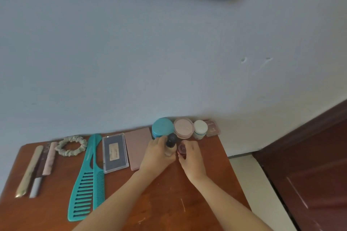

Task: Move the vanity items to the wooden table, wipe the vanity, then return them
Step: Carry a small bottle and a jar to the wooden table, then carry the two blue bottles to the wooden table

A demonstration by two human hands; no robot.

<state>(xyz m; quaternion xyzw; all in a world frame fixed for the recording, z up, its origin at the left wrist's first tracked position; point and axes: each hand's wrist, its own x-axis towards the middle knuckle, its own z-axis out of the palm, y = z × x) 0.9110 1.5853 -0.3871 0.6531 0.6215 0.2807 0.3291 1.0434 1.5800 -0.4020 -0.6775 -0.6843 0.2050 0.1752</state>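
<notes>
Gripping one black-capped bottle (171, 141), left hand (157, 153); pinching one small pink jar (181, 149), right hand (190, 157); two teal combs (84, 180).

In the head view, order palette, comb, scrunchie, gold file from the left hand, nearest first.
1. Pink palette, beside the left hand.
2. Comb, further left.
3. Scrunchie, back left.
4. Gold file, far left.

On the table (169, 202), 3 sticks (40, 165) lie leftmost, then a scrunchie (70, 153), 2 combs (84, 184) and 2 flat cases (114, 153), with 3 jars (183, 127) at the back right against the wall (131, 62).
</notes>
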